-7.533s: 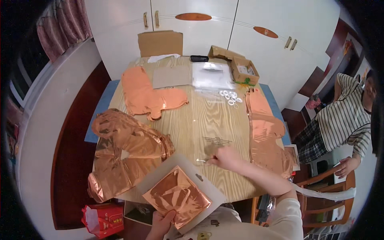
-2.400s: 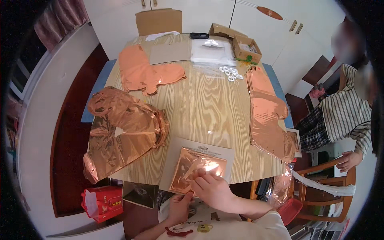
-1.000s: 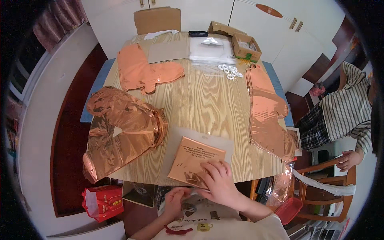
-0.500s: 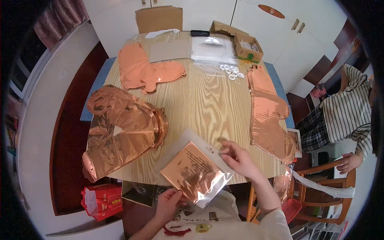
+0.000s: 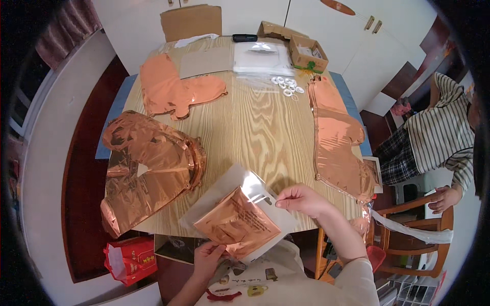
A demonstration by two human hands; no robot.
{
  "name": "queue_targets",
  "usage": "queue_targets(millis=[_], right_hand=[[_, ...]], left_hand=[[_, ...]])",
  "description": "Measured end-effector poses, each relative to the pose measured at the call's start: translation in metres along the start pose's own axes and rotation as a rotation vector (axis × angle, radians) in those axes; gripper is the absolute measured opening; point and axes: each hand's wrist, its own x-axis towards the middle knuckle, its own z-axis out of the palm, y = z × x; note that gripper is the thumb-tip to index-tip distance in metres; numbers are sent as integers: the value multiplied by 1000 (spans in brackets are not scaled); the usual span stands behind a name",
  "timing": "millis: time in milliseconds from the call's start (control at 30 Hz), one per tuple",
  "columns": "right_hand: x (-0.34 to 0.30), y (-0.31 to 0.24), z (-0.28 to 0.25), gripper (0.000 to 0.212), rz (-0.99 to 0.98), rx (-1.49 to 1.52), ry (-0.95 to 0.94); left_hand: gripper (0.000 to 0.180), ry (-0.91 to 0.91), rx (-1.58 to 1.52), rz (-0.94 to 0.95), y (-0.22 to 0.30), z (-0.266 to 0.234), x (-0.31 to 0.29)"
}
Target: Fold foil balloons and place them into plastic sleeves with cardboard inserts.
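Tilted over the table's near edge is a clear plastic bag point(image 5: 285, 228) holding a folded copper-coloured foil piece point(image 5: 232, 224) with dark print. My left hand point(image 5: 208, 255) pinches the bag's near left part between thumb and fingers. At its right side, by the hang hole, my right hand point(image 5: 303, 200) has thumb and fingertips closed on the bag's edge. Left of the bag lies a stack of flat copper foil balloons point(image 5: 148, 168). Another foil balloon stack point(image 5: 176, 89) lies beyond it, and a third stack point(image 5: 339, 143) lines the right side.
At the back are clear plastic bags point(image 5: 263, 60), a grey sheet point(image 5: 206, 62), several white rings point(image 5: 288, 85), a small cardboard box point(image 5: 309, 55) and a black object point(image 5: 245, 37). A person in a striped top point(image 5: 441, 137) stands right, one hand on a wooden chair point(image 5: 408, 217). A red bag point(image 5: 131, 260) stands below left.
The bag has turned a little and its foil piece sits lower inside. My right hand's fingers have closed at the bag's edge. The whole view has shifted slightly.
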Motion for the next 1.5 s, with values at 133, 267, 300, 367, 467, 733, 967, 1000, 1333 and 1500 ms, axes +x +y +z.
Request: queue_targets(millis=[133,267,300,367,467,733,967,1000,1333,1500], right_hand=[[-2,1,-2,9,-10,62,-87],[-2,3,-4,10,7,103,-140],[-1,6,-3,13,-1,142,-149],[-1,4,-2,18,-34,209,-166],[-3,-3,3,23,-90,259,-180],[-1,1,0,24,-90,197,-215],[4,-1,-6,22,-12,163,-323],[2,-5,-6,21,29,146,-316],[2,-10,0,16,-60,314,-269],[2,-15,1,18,4,340,-253]], left_hand=[[9,32,4,-9,-5,-3,2],[8,19,36,21,-1,0,2],[8,18,46,24,-2,-1,3],[8,14,68,32,-4,-4,4],[7,49,26,-20,-4,-2,4],[6,63,86,41,-8,-3,6],[7,3,-21,27,-15,-10,9],[6,11,-33,18,-13,-8,8],[6,81,-100,-69,-6,1,6],[6,47,-50,-30,-2,0,6]])
